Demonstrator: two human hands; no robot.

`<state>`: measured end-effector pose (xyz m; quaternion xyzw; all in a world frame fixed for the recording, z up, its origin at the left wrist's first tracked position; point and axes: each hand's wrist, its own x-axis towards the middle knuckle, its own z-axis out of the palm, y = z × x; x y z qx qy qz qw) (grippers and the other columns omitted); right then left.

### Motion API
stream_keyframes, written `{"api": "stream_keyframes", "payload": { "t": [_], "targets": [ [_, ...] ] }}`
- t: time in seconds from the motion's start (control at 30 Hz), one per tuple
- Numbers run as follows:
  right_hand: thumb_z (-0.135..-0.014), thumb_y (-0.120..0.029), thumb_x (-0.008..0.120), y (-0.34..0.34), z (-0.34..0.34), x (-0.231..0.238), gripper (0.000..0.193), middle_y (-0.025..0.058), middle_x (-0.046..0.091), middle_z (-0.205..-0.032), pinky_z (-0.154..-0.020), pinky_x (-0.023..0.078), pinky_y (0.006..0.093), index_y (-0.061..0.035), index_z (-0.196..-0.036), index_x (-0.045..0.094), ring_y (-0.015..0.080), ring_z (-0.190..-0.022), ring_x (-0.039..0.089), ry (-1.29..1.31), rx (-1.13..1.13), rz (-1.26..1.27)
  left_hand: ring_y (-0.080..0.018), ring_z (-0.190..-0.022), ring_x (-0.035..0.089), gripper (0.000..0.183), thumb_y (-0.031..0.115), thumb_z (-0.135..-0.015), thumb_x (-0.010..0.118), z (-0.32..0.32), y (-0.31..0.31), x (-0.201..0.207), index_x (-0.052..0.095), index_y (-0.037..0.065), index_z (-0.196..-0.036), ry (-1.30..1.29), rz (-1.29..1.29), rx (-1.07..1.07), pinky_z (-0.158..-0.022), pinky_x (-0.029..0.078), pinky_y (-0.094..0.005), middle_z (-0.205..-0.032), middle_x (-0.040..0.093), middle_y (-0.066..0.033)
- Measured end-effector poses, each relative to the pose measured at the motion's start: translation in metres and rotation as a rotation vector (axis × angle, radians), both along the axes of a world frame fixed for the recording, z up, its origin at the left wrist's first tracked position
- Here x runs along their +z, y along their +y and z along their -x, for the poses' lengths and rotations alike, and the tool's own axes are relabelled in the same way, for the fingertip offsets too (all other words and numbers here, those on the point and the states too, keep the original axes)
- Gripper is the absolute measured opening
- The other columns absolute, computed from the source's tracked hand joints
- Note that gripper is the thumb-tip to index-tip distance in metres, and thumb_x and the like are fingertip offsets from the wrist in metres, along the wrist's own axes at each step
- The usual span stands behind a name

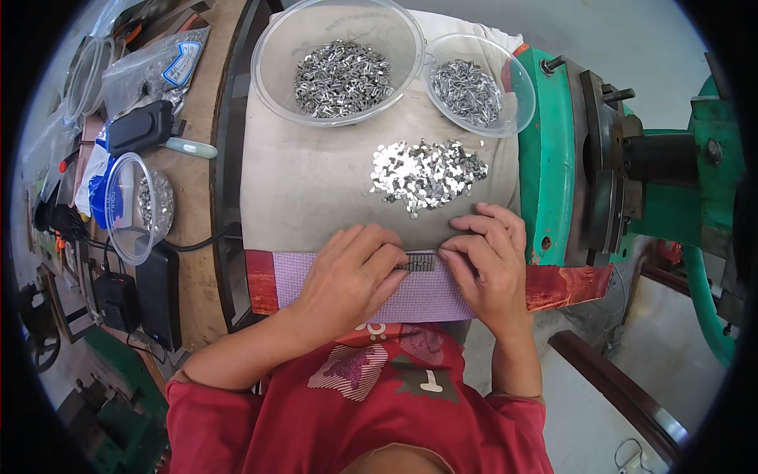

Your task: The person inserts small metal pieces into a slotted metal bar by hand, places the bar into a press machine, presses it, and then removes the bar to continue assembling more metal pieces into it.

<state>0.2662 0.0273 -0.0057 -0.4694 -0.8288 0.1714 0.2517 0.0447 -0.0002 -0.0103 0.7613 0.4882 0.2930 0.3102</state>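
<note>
My left hand (355,265) has its fingers curled, with the thumb and forefinger pinched at the left end of a small dark ribbed metal strip (420,262). Whether it is one piece or a row of small parts is too small to tell. The strip lies on a purple checked cloth (288,276). Just right of the strip is my right hand (497,268), fingers bent and apart, thumb close to the strip's right end; nothing shows in it. Beyond both hands a loose pile of small shiny flat metal pieces (426,178) is spread on a beige cloth (300,189).
Behind the pile stand a large clear plastic tub (264,87) and a smaller clear bowl (525,110), both with small metal parts. A green machine (549,166) borders the right. On a wooden bench (197,261) at left lie bags, a clear container (118,213) and black devices.
</note>
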Motion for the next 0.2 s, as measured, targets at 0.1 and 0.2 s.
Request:
{"api": "stream_keyframes", "payload": {
  "t": [0.1, 0.2],
  "targets": [
    [-0.072, -0.005, 0.081, -0.0022, 0.0, -0.0024, 0.02, 0.0065, 0.066, -0.11, -0.094, 0.044, 0.0445, -0.0076, -0.088, 0.07, 0.0335, -0.116, 0.057, -0.028, -0.014, -0.008, -0.0312, -0.091, 0.061, 0.025, 0.002, -0.073, 0.079, 0.0, 0.0004, 0.0, 0.064, 0.004, -0.093, 0.001, 0.004, -0.002, -0.078, 0.048, -0.041, -0.101, 0.063, -0.0102],
    [-0.073, -0.005, 0.081, -0.0041, -0.0012, 0.0016, 0.022, 0.0065, 0.066, -0.112, -0.094, 0.044, 0.0449, -0.0093, -0.092, 0.072, 0.0345, -0.117, 0.056, 0.007, 0.006, -0.019, -0.0306, -0.09, 0.058, 0.022, 0.008, -0.078, 0.076, 0.0001, 0.0, -0.0005, 0.063, 0.004, -0.094, 0.006, -0.007, -0.006, -0.08, 0.046, -0.041, -0.101, 0.06, -0.0091]
  ]
}}
